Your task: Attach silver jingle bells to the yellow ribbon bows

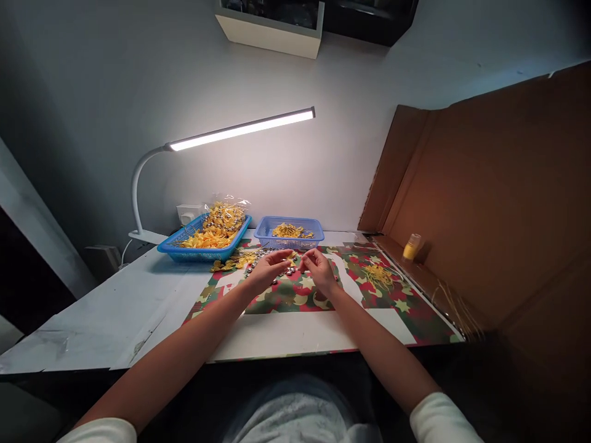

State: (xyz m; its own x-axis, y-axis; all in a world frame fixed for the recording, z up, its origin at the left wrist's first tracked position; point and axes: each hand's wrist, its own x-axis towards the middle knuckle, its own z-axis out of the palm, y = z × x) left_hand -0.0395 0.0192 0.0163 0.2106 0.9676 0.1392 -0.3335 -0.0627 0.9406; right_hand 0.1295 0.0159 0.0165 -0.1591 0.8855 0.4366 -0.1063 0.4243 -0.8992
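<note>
My left hand (pixel 270 269) and my right hand (pixel 319 269) are close together over the patterned sheet (pixel 286 301), fingertips pinched towards each other. A small yellow piece (pixel 292 257), perhaps a flower petal, shows at the left fingertips. The right thumb and fingers are pressed together; whatever they hold is too small to make out. Small shiny silver beads or bells (pixel 275 281) lie beneath and beside the hands. Just left of them, yellow leaf-like pieces on thin stems (pixel 233 261) rest in a loose pile.
A blue basket (pixel 203 253) heaped with yellow pieces stands at back left. Behind my hands is a smaller basket (pixel 289 241) with yellow stemmed pieces. Thin yellow strands (pixel 379 275) and a yellow-filled container (pixel 412 247) are on the right, beside tall cardboard (pixel 489 203). A lamp (pixel 242 128) reaches overhead.
</note>
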